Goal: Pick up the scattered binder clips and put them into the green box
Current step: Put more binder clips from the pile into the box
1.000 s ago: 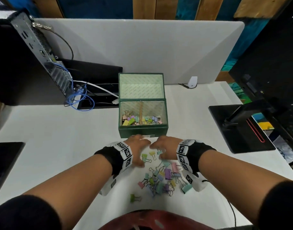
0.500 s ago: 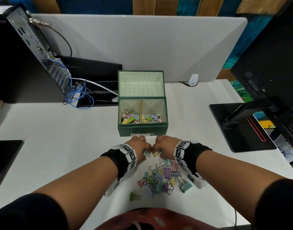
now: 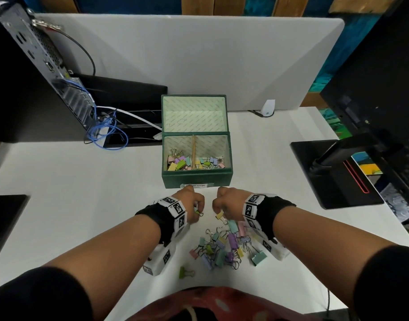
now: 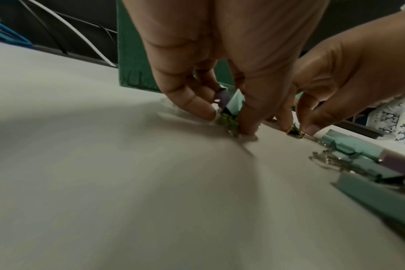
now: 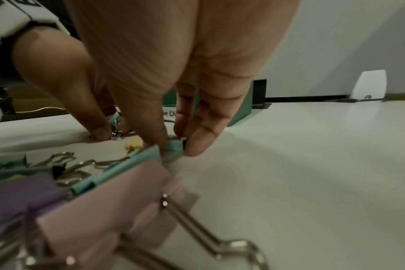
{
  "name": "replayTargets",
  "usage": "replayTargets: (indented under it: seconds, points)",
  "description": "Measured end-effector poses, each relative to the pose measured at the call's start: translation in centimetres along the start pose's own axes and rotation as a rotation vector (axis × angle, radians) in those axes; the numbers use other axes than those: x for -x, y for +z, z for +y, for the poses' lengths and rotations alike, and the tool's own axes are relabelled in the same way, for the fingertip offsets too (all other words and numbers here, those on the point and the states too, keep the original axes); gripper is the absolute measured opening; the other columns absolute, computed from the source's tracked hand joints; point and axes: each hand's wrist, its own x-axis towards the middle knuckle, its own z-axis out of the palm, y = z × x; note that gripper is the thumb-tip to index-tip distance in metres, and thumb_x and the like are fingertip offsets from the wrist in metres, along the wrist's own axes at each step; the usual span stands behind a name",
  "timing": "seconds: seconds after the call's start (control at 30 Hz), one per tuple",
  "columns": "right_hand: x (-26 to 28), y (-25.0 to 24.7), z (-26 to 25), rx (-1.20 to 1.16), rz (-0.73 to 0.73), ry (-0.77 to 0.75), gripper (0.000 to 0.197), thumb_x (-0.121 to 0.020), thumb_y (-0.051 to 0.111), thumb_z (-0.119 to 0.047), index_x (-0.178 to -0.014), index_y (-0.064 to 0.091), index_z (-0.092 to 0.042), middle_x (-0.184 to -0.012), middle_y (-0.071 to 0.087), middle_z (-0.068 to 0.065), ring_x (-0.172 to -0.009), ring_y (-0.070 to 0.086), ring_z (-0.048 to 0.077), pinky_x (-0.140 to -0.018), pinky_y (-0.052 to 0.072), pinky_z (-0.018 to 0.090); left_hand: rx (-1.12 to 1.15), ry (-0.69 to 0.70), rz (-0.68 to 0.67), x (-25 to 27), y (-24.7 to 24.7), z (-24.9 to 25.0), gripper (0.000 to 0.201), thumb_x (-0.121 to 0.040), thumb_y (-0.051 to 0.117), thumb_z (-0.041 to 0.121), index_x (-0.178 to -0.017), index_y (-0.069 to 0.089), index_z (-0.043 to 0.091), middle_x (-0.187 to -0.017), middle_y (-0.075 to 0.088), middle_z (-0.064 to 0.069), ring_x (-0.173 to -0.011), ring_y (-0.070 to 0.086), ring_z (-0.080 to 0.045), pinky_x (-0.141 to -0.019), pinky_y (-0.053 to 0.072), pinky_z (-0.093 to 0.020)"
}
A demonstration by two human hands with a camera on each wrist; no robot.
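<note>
Gathering binder clips point(image 3: 222, 249) just before the green box point(image 3: 196, 176): left hand point(image 3: 189, 202) and right hand point(image 3: 229, 201) each pinching clips (box-bound, presumably).

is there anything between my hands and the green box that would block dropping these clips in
Nothing visible does. The left hand and right hand each pinch clips just short of the green box; its lid stands open at the back, and only its low front wall has to be cleared.
</note>
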Motion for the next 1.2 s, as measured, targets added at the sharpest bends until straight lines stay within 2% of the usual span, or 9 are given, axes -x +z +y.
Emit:
replayTargets:
  seconds: [0.3,0.47,0.6,0.77,0.87,0.93,1.0,1.1,1.2]
  points:
    - [0.6,-0.5,1.0,-0.106,0.059,0.087,0.029,-0.083,0.057,-0.008,-0.112,0.062,-0.011,-0.118,0.054,0.010,-0.107,0.054,0.027,-0.085,0.042,0.028,-0.009,0.009,-0.021,0.2,-0.7,-0.5,0.021,-0.075,0.069,0.019,-0.095,0.066,0.020,-0.095,0.045,0.004,-0.083,0.047,-0.014,-0.072,0.042,-0.023]
    - [1.0,-0.9,1.9,-0.242,0.145,0.195,0.026,-0.083,0.056,-0.009,-0.108,0.064,-0.010,-0.116,0.059,0.009,-0.105,0.056,0.026,-0.080,0.036,0.022,0.010,-0.023,0.001,0.5,-0.9,-0.8,0.012,-0.072,0.069,0.020,-0.080,0.061,0.024,-0.091,0.050,0.005,-0.080,0.050,-0.013,-0.068,0.042,-0.023]
    - [1.2,-1.0,2.0,-0.316,0.201,0.247,0.021,-0.081,0.056,-0.007,-0.099,0.066,-0.007,-0.108,0.064,0.012,-0.086,0.051,0.018,-0.075,0.038,0.023,0.018,-0.036,0.012,0.7,-1.2,-1.1,0.014,-0.072,0.068,0.021,-0.086,0.064,0.021,-0.090,0.051,0.006,-0.081,0.051,-0.014,-0.071,0.044,-0.023]
    - [1.6,-0.8,2.5,-0.412,0.272,0.308,0.017,-0.081,0.058,-0.006,-0.096,0.067,-0.007,-0.093,0.066,0.009,-0.081,0.051,0.015,-0.065,0.037,0.020,0.071,-0.036,0.058,1.0,-1.6,-1.4,0.013,-0.071,0.069,0.021,-0.079,0.058,0.023,-0.092,0.057,0.004,-0.081,0.054,-0.015,-0.072,0.046,-0.024]
    - [1.9,-0.8,2.6,-0.513,0.320,0.368,0.019,-0.080,0.058,-0.005,-0.095,0.069,-0.009,-0.088,0.062,0.003,-0.079,0.052,0.014,-0.068,0.037,0.016,0.144,-0.041,0.079,1.2,-2.1,-1.5,0.015,-0.071,0.071,0.020,-0.077,0.058,0.024,-0.094,0.057,0.004,-0.080,0.053,-0.014,-0.072,0.044,-0.024]
    - [2.1,-1.2,2.5,-0.605,0.354,0.378,0.019,-0.079,0.059,-0.004,-0.094,0.070,-0.010,-0.085,0.062,0.001,-0.074,0.053,0.011,-0.060,0.039,0.011,0.198,-0.023,0.102,1.4,-2.5,-1.5,0.016,-0.071,0.073,0.019,-0.076,0.058,0.025,-0.093,0.057,0.005,-0.075,0.051,-0.011,-0.070,0.042,-0.022]
    - [2.5,-2.2,2.2,-0.712,0.388,0.353,0.018,-0.077,0.063,-0.002,-0.092,0.069,-0.009,-0.082,0.063,0.001,-0.068,0.055,0.009,-0.060,0.043,0.007,0.241,-0.003,0.135,1.7,-3.0,-1.3,0.016,-0.072,0.073,0.017,-0.077,0.059,0.024,-0.086,0.056,0.008,-0.068,0.049,-0.008,-0.063,0.040,-0.019]
    - [2.7,-4.3,1.9,-0.861,0.460,0.326,0.017,-0.074,0.066,0.002,-0.083,0.067,-0.013,-0.076,0.064,0.001,-0.071,0.059,0.015,-0.078,0.053,0.027,0.320,0.010,0.193,2.0,-4.2,-0.8,0.015,-0.073,0.073,0.017,-0.075,0.060,0.025,-0.071,0.052,0.015,-0.061,0.047,-0.004,-0.058,0.040,-0.016]
    - [2.1,-6.5,1.8,-0.974,0.594,0.325,0.019,-0.074,0.068,0.001,-0.078,0.065,-0.018,-0.076,0.065,0.002,-0.075,0.060,0.017,-0.075,0.051,0.027,0.437,-0.001,0.248,1.9,-5.8,-0.3,0.022,-0.072,0.074,0.016,-0.069,0.058,0.030,-0.070,0.055,0.010,-0.062,0.049,-0.007,-0.059,0.041,-0.017]
